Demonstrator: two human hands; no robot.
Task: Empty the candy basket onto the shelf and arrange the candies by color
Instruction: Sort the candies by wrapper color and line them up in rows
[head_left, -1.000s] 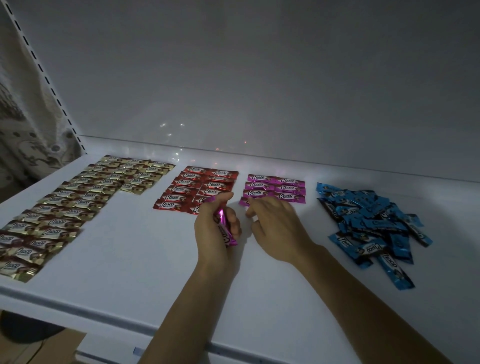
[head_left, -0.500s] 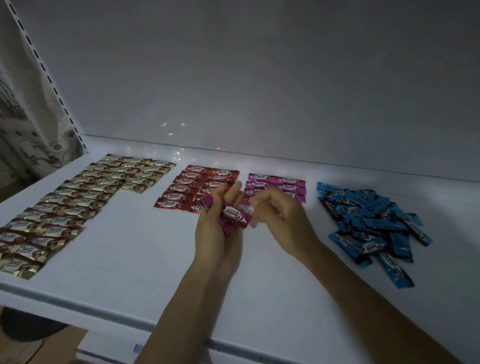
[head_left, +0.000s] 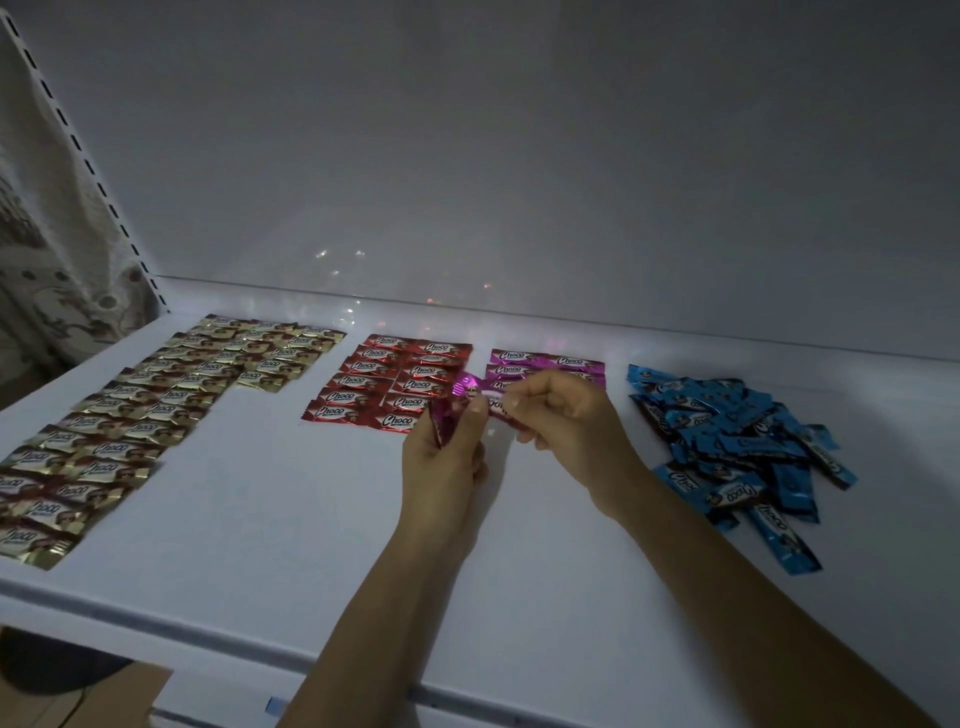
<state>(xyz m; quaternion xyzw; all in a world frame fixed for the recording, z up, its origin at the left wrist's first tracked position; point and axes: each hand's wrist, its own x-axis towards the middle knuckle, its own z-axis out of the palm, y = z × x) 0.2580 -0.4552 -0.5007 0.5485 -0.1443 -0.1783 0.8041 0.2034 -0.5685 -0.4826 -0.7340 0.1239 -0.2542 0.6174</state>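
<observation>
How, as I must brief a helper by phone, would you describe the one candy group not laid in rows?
On the white shelf, four colour groups run left to right: gold candies, red candies, pink candies, blue candies. The blue ones lie farthest right, past the right hand. Unlike the flat rows beside them, they form a loose, overlapping heap.

Gold candies seemingly continue past left edge.

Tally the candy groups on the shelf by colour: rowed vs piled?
Rows: 3: gold candies, red candies, pink candies
Loose pile: 1: blue candies
Total: 4 groups
Held by left hand and right hand, uncounted: pink candy
</observation>
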